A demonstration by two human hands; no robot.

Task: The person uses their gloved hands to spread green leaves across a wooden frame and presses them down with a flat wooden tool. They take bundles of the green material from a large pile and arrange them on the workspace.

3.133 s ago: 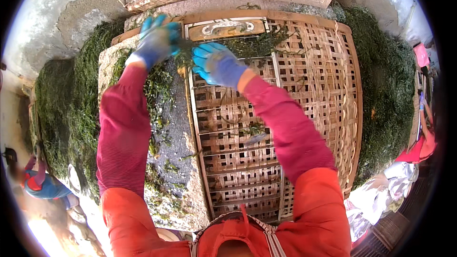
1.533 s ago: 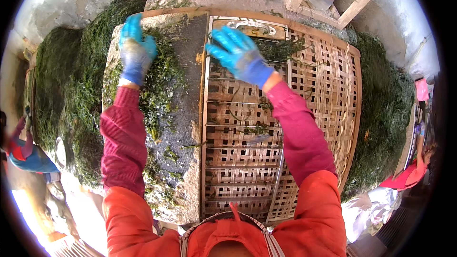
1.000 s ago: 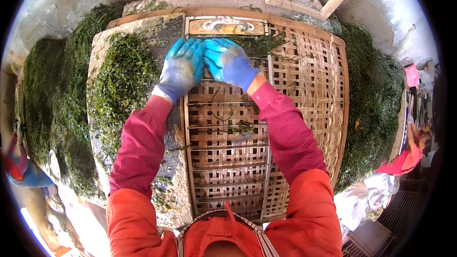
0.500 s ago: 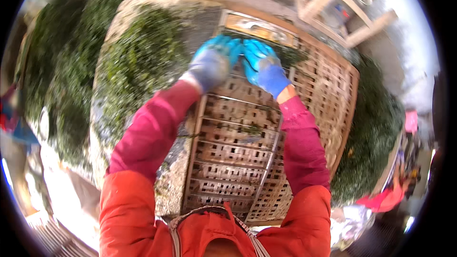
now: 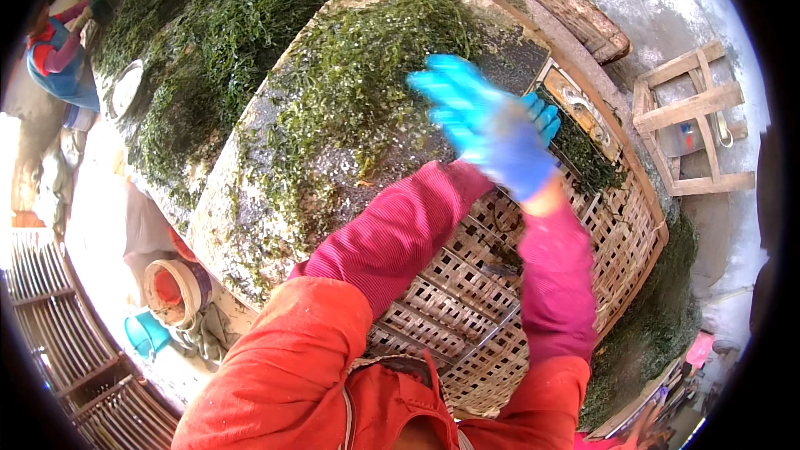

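Observation:
My gloved hands cross above the top end of a narrow barred frame lying on a woven slatted panel [image 5: 612,250]. On top, my right hand [image 5: 475,112], blurred, points up and left with its fingers stretched out. It reaches toward the shredded green seaweed [image 5: 358,75] piled on a pale board [image 5: 212,221]. Beneath it, my left hand [image 5: 543,119] is mostly hidden; its fingertips stick out on the right, extended and near a yellow-and-white strip [image 5: 575,108]. A small clump of seaweed [image 5: 592,162] lies beside that strip. Nothing shows in either hand.
A larger seaweed heap [image 5: 225,33] spreads at far left, where another person [image 5: 62,58] works. A wooden stool frame [image 5: 692,121] lies at right. A tan bucket [image 5: 177,290] and a blue container [image 5: 147,333] stand at lower left. More seaweed [image 5: 646,317] lies right of the panel.
My view has turned left. Both hands were side by side over the frame's top end; now my right hand has swung left across my left hand.

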